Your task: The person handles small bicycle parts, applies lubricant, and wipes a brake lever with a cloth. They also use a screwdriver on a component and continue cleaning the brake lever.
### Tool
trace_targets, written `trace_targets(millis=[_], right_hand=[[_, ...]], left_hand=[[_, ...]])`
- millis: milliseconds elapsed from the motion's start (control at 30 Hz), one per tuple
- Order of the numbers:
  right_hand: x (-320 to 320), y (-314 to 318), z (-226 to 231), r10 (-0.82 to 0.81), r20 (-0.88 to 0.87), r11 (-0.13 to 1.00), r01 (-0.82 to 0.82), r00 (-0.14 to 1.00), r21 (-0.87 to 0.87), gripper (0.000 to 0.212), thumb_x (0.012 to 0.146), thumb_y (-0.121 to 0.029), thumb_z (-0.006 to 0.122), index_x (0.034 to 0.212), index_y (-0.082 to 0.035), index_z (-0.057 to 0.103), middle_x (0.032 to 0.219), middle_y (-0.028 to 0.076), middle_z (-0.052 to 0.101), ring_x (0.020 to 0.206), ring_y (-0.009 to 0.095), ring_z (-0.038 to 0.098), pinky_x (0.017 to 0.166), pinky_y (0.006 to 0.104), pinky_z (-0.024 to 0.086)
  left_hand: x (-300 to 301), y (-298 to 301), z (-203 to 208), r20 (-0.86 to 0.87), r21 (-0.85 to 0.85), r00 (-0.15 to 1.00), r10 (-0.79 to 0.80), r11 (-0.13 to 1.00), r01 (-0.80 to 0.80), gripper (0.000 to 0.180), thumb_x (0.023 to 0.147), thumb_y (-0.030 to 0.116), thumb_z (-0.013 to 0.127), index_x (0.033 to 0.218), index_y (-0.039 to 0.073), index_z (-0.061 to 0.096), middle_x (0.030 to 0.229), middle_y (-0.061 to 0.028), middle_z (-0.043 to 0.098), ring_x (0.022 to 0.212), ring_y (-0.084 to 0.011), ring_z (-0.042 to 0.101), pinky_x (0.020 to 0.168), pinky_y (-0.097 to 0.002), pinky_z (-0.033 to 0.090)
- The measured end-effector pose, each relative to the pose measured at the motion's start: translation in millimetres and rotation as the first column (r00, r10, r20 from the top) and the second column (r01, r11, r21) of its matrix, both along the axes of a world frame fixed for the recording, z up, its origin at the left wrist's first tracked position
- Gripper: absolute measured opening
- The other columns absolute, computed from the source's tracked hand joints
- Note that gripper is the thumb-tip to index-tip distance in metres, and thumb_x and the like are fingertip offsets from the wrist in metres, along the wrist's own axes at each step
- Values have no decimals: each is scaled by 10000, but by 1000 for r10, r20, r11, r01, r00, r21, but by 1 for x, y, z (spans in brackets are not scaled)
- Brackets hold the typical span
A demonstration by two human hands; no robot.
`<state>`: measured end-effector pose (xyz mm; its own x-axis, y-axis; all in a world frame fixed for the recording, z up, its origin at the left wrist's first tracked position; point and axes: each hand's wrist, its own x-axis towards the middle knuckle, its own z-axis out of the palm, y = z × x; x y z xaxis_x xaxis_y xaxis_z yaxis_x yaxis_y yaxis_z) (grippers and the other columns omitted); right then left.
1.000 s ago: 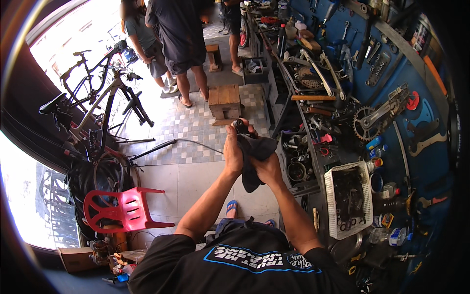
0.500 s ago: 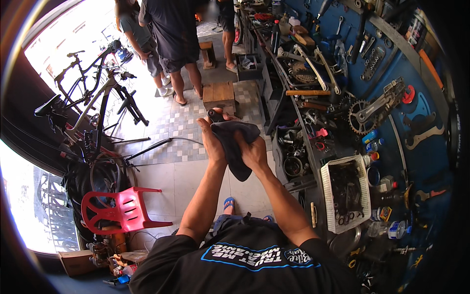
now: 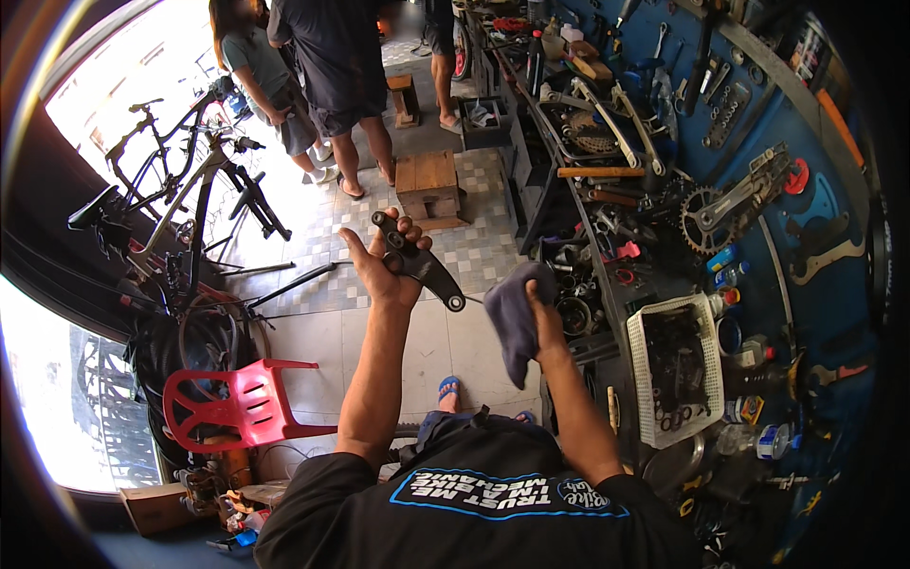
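Note:
My left hand (image 3: 391, 275) is raised over the floor and grips a black bike suspension linkage arm (image 3: 431, 273). Its fingers curl over the upper part while the thumb stands out to the left. Round pivot holes show at both ends of the arm, the lower one with a bright metal ring. To the right, my right hand (image 3: 547, 327) clutches a dark grey cloth (image 3: 512, 318) that hangs down in folds. The cloth is apart from the linkage arm. A thin dark line shows between the arm's lower end and the cloth; I cannot tell what it is.
A workbench (image 3: 607, 223) crowded with tools and bike parts runs along my right, with a white plastic basket (image 3: 637, 379) on it. At left are a red plastic chair (image 3: 248, 406) and bikes (image 3: 194, 204). A wooden stool (image 3: 427, 175) and several people (image 3: 327, 71) are ahead.
My hands have moved apart. The cloth, which was wrapped about the linkage arm, has come off to the right in my right hand, baring the arm in my left hand.

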<state>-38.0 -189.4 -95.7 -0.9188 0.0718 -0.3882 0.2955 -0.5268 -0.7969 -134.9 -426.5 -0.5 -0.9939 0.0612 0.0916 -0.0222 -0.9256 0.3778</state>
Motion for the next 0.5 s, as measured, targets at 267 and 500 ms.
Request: trace_targets(millis=[267,500], right_hand=[[-10,-41,47,469,-499,808,-126,729,575,803,959,-526,712,1491,13,445,1499,199,482,1455,335,401,1211,434,283],[4,-38,37,394,-557,696,158,731,700,575,904,-164,797,1370,39,526,1360,219,578,1323,366,529,1161,446,353]], left_hand=[[6,45,-10,70,-87,983,-171,980,176,832,972,832,308,1165,66,570,913,-43,551,805,-186,518,744,-353,460],[5,50,-12,65,-280,972,-226,931,236,923,991,809,267,1279,3,615,1088,-166,704,965,-273,683,916,-413,544]])
